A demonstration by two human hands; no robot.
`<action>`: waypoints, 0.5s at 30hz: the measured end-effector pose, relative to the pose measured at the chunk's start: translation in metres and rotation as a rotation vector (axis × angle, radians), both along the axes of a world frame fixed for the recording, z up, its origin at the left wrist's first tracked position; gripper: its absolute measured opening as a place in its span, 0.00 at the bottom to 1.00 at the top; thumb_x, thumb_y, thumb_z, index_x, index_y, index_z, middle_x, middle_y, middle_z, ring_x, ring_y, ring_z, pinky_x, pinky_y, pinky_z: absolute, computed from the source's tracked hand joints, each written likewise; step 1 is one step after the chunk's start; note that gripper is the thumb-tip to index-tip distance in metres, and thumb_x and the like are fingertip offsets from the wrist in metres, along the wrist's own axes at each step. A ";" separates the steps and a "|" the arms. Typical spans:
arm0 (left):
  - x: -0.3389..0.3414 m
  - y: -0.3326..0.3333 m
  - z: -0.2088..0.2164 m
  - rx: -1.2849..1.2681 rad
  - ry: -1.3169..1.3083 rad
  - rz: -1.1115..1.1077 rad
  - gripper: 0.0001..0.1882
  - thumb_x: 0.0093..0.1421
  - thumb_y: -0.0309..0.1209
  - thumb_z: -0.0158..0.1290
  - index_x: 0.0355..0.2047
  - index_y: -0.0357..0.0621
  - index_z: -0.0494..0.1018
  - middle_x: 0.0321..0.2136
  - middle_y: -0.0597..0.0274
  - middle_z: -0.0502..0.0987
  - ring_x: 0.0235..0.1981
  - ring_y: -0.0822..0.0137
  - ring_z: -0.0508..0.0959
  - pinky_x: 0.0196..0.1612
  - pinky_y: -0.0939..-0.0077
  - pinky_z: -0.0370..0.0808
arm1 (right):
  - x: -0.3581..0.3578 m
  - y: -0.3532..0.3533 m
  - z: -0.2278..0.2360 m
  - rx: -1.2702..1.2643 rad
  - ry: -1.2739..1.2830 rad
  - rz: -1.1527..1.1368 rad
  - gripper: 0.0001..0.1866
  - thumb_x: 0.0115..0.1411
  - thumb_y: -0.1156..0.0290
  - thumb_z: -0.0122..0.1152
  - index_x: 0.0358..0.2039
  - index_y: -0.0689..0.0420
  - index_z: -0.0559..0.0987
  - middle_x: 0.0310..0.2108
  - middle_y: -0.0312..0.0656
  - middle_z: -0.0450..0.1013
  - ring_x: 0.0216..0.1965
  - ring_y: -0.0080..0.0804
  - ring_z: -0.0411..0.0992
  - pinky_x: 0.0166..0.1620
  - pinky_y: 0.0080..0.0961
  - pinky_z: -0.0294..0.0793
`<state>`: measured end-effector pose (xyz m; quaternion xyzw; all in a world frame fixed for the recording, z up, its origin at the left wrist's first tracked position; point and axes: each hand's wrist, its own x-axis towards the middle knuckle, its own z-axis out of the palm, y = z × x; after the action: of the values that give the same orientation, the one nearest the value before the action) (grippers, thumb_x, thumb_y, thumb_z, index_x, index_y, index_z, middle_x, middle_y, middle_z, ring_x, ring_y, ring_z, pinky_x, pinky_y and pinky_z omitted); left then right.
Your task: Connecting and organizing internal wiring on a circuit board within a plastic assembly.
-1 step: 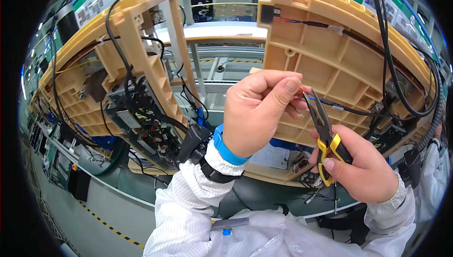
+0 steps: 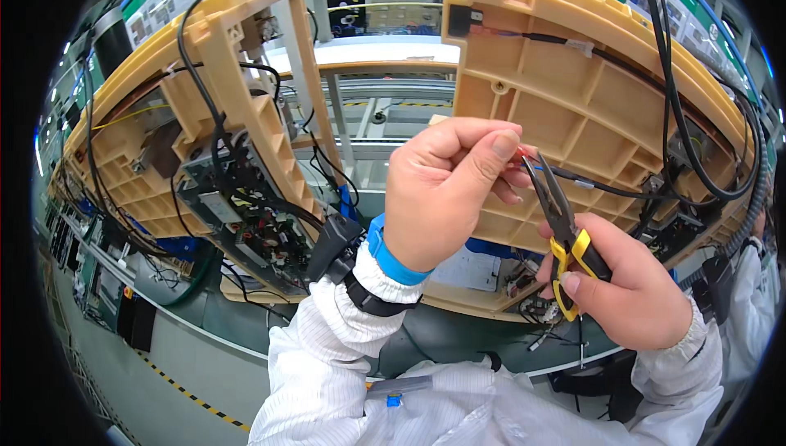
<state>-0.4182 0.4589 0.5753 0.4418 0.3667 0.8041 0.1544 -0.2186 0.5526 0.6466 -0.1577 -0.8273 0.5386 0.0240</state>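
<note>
My left hand (image 2: 446,196), with a blue band at its wrist, pinches a thin red wire (image 2: 524,153) between thumb and forefinger. In my right hand (image 2: 634,290) are needle-nose pliers (image 2: 557,217) with yellow and black handles. Their jaw tips meet the red wire close beside my left fingertips; whether they grip it is too small to tell. A black cable (image 2: 610,190) runs right from this spot, with a blue wire at its near end. Behind both hands stands a tan ribbed panel (image 2: 557,77). The wire's tip is hidden by my left fingers.
On the left stands a second tan frame (image 2: 274,131) carrying an exposed circuit board (image 2: 254,229). Black cables (image 2: 671,77) hang down at the right. A paper sheet (image 2: 467,270) and loose connectors (image 2: 544,315) lie below my hands. Another person's white sleeve (image 2: 749,290) shows at the far right.
The view has shifted very slightly. Both hands keep their hold on the wire and the pliers, in nearly the same place.
</note>
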 end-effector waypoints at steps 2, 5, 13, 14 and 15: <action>-0.002 0.000 0.002 0.037 0.006 -0.003 0.13 0.70 0.33 0.54 0.45 0.34 0.77 0.37 0.49 0.83 0.33 0.67 0.84 0.34 0.75 0.83 | -0.002 0.000 0.000 0.017 0.016 0.006 0.19 0.63 0.80 0.51 0.55 0.63 0.67 0.39 0.39 0.74 0.37 0.24 0.72 0.44 0.24 0.74; 0.006 -0.001 0.003 0.008 -0.013 0.045 0.13 0.69 0.33 0.54 0.44 0.34 0.77 0.38 0.48 0.84 0.32 0.68 0.84 0.33 0.76 0.83 | 0.002 0.003 0.000 -0.002 0.030 0.021 0.19 0.63 0.80 0.51 0.55 0.63 0.67 0.39 0.39 0.74 0.37 0.26 0.72 0.45 0.27 0.75; 0.028 0.002 0.008 0.058 0.142 0.261 0.12 0.69 0.32 0.56 0.44 0.34 0.77 0.38 0.50 0.84 0.31 0.72 0.82 0.33 0.80 0.80 | 0.007 -0.005 0.010 0.084 0.034 0.081 0.17 0.64 0.78 0.52 0.53 0.64 0.67 0.33 0.42 0.72 0.33 0.25 0.69 0.37 0.28 0.72; 0.030 0.003 0.008 0.059 0.155 0.307 0.11 0.69 0.32 0.56 0.44 0.34 0.77 0.38 0.51 0.84 0.30 0.74 0.81 0.33 0.81 0.79 | 0.006 -0.006 0.013 0.083 0.041 0.089 0.17 0.64 0.78 0.52 0.53 0.64 0.67 0.33 0.42 0.72 0.33 0.25 0.69 0.37 0.28 0.72; 0.032 0.003 0.007 0.058 0.160 0.314 0.11 0.69 0.32 0.56 0.44 0.34 0.77 0.38 0.51 0.84 0.30 0.74 0.81 0.33 0.81 0.79 | 0.005 -0.006 0.019 0.012 -0.032 0.088 0.21 0.63 0.79 0.51 0.58 0.62 0.65 0.36 0.40 0.73 0.36 0.24 0.71 0.39 0.26 0.74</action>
<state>-0.3862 0.4621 0.5826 0.4460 0.4189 0.7908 -0.0158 -0.2135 0.5463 0.6657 -0.1295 -0.8368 0.5318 -0.0120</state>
